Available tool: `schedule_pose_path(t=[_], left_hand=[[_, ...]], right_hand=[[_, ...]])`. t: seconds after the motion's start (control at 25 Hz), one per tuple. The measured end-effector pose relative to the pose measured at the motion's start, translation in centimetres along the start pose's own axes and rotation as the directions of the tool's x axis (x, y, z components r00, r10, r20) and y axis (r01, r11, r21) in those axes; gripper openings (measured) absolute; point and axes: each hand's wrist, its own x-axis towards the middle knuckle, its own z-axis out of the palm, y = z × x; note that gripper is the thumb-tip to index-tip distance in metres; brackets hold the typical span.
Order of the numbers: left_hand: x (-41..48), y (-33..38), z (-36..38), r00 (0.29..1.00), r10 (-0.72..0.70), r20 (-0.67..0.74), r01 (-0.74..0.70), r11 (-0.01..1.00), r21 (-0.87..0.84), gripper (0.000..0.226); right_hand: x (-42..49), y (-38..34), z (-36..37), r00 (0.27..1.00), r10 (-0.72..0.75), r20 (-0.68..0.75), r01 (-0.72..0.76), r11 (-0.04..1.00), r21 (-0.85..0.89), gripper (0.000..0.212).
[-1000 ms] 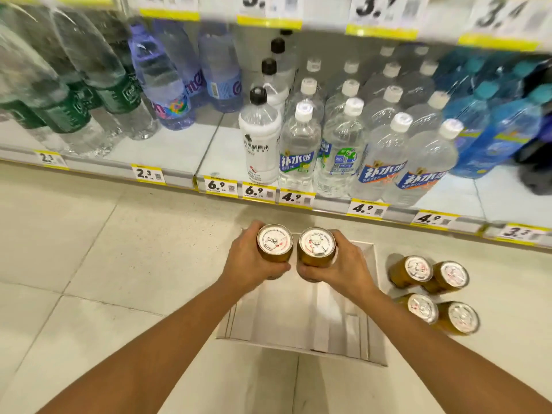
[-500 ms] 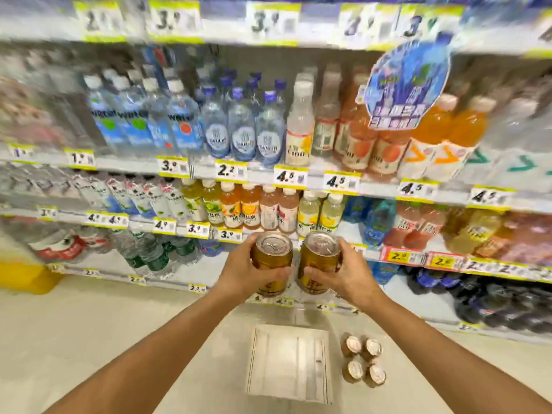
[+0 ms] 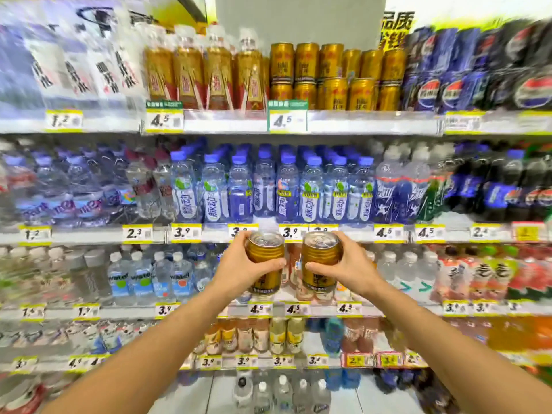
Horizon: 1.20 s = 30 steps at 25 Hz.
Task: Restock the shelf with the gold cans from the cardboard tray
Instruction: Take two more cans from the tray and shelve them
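My left hand [image 3: 239, 268] grips one gold can [image 3: 264, 252] and my right hand [image 3: 351, 265] grips a second gold can [image 3: 319, 255]. Both cans are upright, side by side at chest height, in front of the middle shelves. On the top shelf [image 3: 358, 121], above a 4.5 price tag, stand several matching gold cans [image 3: 331, 76] stacked in two layers. The cardboard tray is out of view.
Gold-labelled bottles [image 3: 206, 76] stand left of the stocked cans and dark blue cola bottles [image 3: 466, 70] right of them. Blue-capped water bottles [image 3: 268, 186] fill the shelf below. Lower shelves hold more drinks. The picture is blurred at its edges.
My view has swung up from the floor and tray to the upper shelves. Both hands have lifted their cans upward with it; the tray and the floor cans have left the view.
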Motion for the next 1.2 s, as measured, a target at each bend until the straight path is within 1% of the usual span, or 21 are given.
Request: schedule_pose_path(t=[0.12,0.16,0.28,0.32,0.44,0.52,0.64,0.76,0.92,1.04,1.2], left_hand=[[2.9,5.2,-0.2,0.998,0.056,0.006,-0.056,0.998,0.015,0.067],[4.0,6.7,-0.1,0.997,0.079,0.007,-0.079,0.997,0.004,0.065],[7.5,11.1,0.5,0.986,0.166,-0.027,-0.167,0.986,-0.029,0.049],[8.9,12.4,0.6,0.981,0.188,-0.042,-0.189,0.981,-0.032,0.049],[13.5,16.3,1.3,0.968,0.242,-0.072,-0.246,0.968,-0.056,0.059],[17.1,19.0,2.2,0.958,0.266,-0.109,-0.272,0.961,-0.043,0.058],[22.3,22.4,3.3,0.932,0.303,-0.197,-0.31,0.951,-0.003,0.062],[26.8,24.2,3.8,0.931,0.274,-0.242,-0.293,0.955,-0.043,0.071],[31.2,24.7,4.6,0.938,0.261,-0.227,-0.281,0.958,-0.058,0.074],[33.4,23.8,4.6,0.945,0.234,-0.23,-0.244,0.97,-0.016,0.08],[35.0,22.4,3.7,0.963,0.207,-0.171,-0.212,0.977,-0.015,0.073]], right_hand=[[1.7,-3.9,-3.7,0.997,-0.039,-0.065,0.036,0.998,-0.042,0.053],[2.5,-4.9,-5.0,0.995,-0.052,-0.09,0.047,0.997,-0.055,0.054],[5.3,-7.1,-8.9,0.983,-0.118,-0.143,0.11,0.992,-0.059,0.051],[6.5,-7.7,-10.1,0.978,-0.138,-0.159,0.128,0.989,-0.071,0.049],[10.6,-9.0,-14.6,0.961,-0.199,-0.194,0.185,0.979,-0.086,0.043],[14.1,-9.4,-18.0,0.951,-0.232,-0.204,0.217,0.971,-0.097,0.047],[19.9,-9.3,-22.9,0.936,-0.27,-0.226,0.241,0.959,-0.15,0.059],[24.7,-8.8,-26.0,0.924,-0.289,-0.252,0.255,0.954,-0.158,0.065],[29.6,-6.8,-27.2,0.916,-0.282,-0.284,0.234,0.953,-0.191,0.073],[32.0,-5.1,-27.4,0.921,-0.268,-0.283,0.21,0.953,-0.22,0.07],[33.5,-3.3,-27.8,0.948,-0.217,-0.231,0.174,0.966,-0.192,0.061]])
